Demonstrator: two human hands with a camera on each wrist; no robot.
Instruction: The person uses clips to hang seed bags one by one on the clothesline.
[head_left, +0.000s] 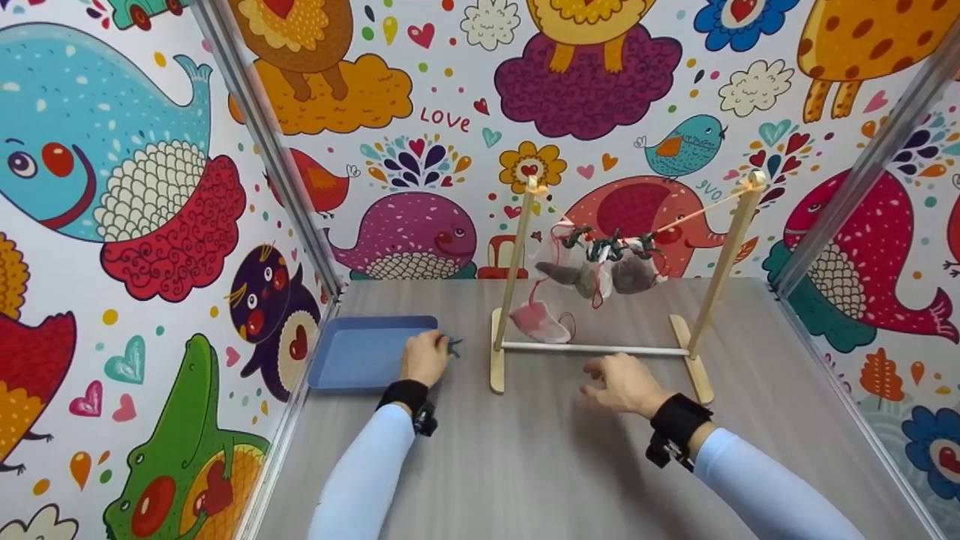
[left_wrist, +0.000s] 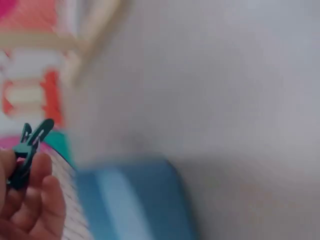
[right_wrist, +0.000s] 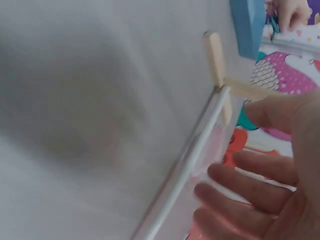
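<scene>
My left hand (head_left: 425, 358) pinches a dark green clothespin (left_wrist: 31, 150) between thumb and fingers, at the right edge of the blue tray (head_left: 373, 321). My right hand (head_left: 624, 384) hangs in front of the drying rack's white lower bar (head_left: 592, 349), fingers spread and slightly bent, nothing in them. On the wooden rack (head_left: 514, 270), small sheer pouches (head_left: 634, 274) with red strings hang from the cord, held by several dark green clothespins (head_left: 616, 244). A pink and white pouch (head_left: 541, 322) dangles lower, beside the left post, close over the lower bar.
The rack's wooden feet (head_left: 497, 367) stand on the grey wood-grain table (head_left: 495, 465). Walls with cartoon animals enclose the table at the back and sides, with metal rails (head_left: 274, 157) at the corners. The tray stands left of the rack, near the left wall.
</scene>
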